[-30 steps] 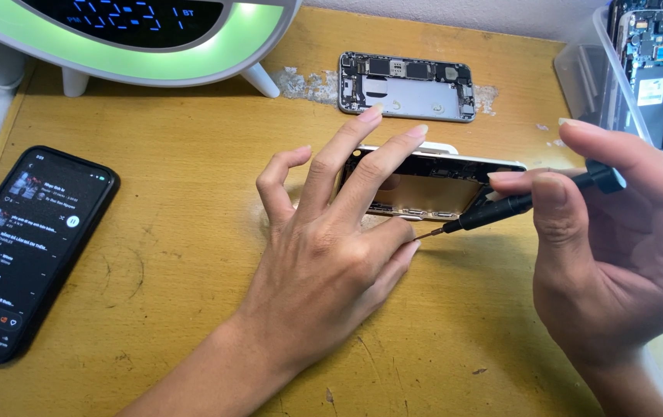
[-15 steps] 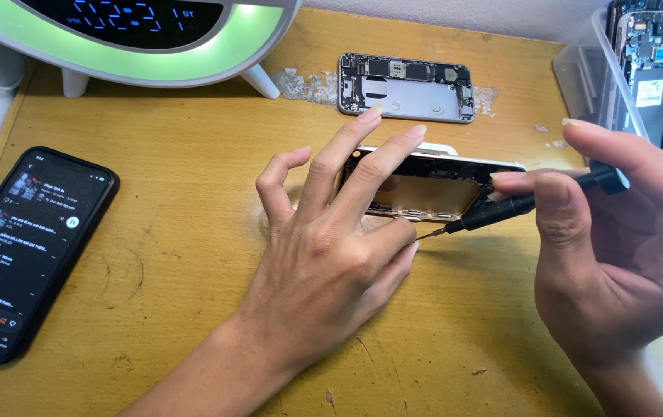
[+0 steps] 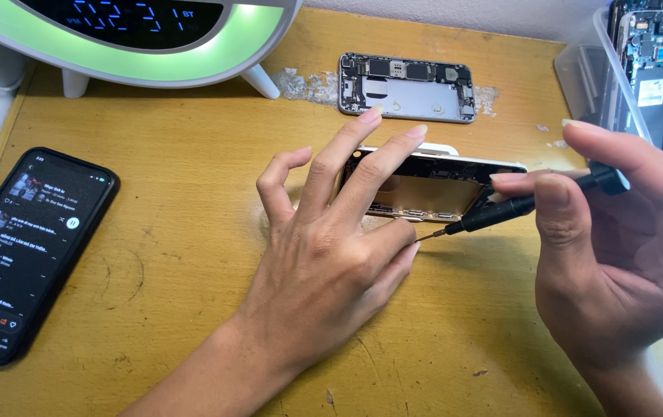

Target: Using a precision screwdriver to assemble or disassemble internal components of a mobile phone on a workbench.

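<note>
The left hand lies spread over the near end of an opened phone body that sits tilted on the wooden table, its inner parts facing the camera; two long fingers rest apart on the upper edge of the phone body while the thumb and lower fingers press against its near corner. The right hand holds a slim black screwdriver, with its fingers closed around the handle and the forefinger laid over the rear cap; the metal tip points left and meets the lower edge of the phone body, just beside the left thumb. Farther back on the table lies a second stripped phone housing, flat, with its circuit parts showing, well apart from both hands. To the left a black smartphone lies face up with its screen lit. At the top left stands a rounded white lamp clock glowing green. At the right edge a clear plastic box holds more opened phones standing on end.
</note>
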